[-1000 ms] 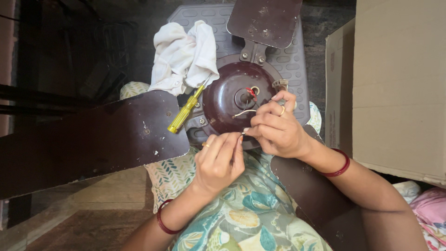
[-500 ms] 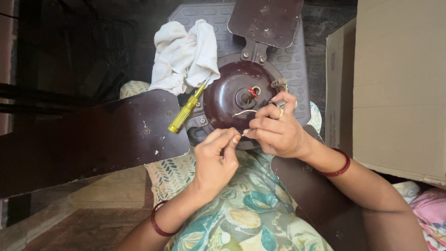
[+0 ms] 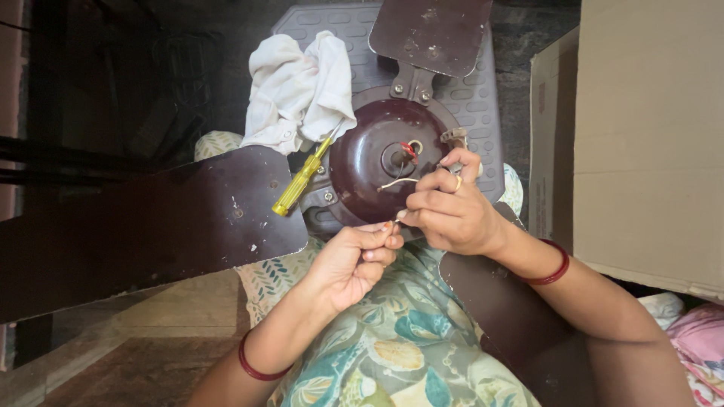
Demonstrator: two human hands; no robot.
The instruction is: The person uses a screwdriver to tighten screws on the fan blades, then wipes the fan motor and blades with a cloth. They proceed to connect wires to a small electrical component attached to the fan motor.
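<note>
Fingertips of left hand [image 3: 354, 260] and right hand [image 3: 449, 211] pinch a thin pale wire [image 3: 397, 182] from the glossy, domed maroon fan motor [image 3: 385, 162].

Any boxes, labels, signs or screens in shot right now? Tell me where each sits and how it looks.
Cardboard box: right edge of view, beside the ceiling fan motor; large, plain brown, its side flap towards the fan, faint small print on that flap.
No signs or screens in view.

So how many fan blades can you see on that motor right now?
3: one blade stretching left, one at the top, one lower right, partly under the right hand and forearm. None seems hidden.
</note>
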